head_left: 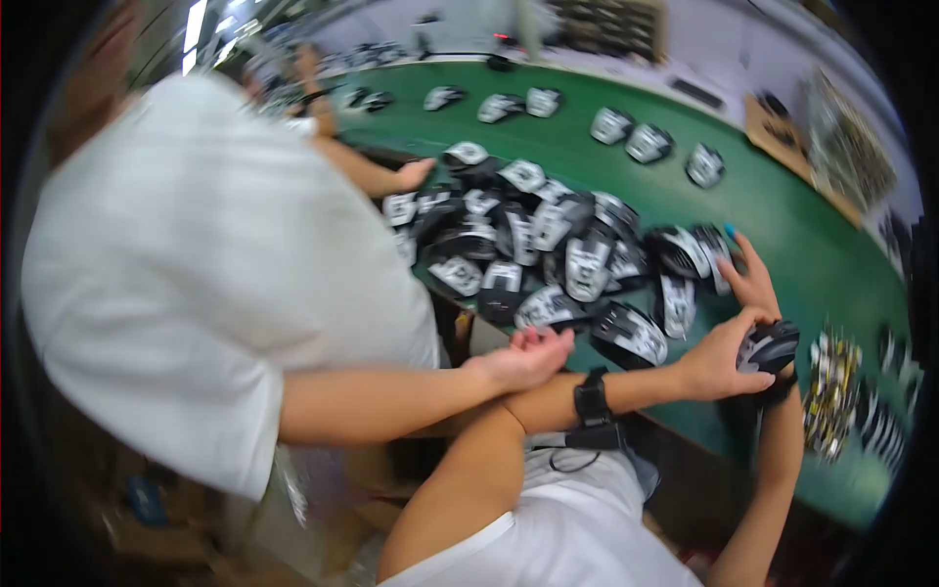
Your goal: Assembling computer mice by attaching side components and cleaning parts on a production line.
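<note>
My left hand (pixel 719 364) is closed around a dark computer mouse (pixel 770 344), just above my right wrist. My right hand (pixel 751 284) reaches past it to the right end of a pile and is closed on another computer mouse (pixel 711 256), black with a pale patterned face. One of its fingertips is blue. The pile of black and silver-white computer mice (pixel 533 230) spreads leftward from there, several resting on one another at varied angles. A single mouse (pixel 631 333) lies at the near edge, close to my left forearm.
A co-worker in a white shirt (pixel 215 274) stands close at my left; their hand (pixel 528 360) is beside my left forearm. More mice (pixel 648 144) stand along the green bench (pixel 782 235). Bundled small parts (pixel 831 391) lie at right, with a cardboard tray (pixel 782 137) behind.
</note>
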A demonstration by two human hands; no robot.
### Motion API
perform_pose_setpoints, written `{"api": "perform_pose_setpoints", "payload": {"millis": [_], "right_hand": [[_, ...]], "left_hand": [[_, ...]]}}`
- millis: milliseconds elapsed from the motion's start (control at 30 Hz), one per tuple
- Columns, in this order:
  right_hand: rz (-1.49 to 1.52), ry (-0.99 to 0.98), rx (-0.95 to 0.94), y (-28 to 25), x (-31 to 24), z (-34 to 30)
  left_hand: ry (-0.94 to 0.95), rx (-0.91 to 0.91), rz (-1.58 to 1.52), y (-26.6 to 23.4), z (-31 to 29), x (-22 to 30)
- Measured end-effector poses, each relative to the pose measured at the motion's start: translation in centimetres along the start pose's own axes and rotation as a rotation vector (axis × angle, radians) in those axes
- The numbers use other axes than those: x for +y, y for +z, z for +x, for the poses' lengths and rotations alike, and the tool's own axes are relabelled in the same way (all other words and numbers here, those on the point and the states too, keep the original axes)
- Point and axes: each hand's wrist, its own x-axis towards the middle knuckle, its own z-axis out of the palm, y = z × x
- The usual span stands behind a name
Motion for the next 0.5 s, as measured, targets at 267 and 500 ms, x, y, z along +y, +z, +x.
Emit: {"api": "perform_pose_setpoints", "payload": {"millis": [267, 500], "right_hand": [[-0.151, -0.270, 0.003, 2.5, -4.6, 1.3], [-0.149, -0.274, 0.016, 3.1, -4.7, -2.9]], "left_hand": [[-0.181, -0.281, 0.130, -11.6, -2.3, 9.0], [-0.138, -0.266, 0.441, -10.9, -4.8, 6.2]]}}
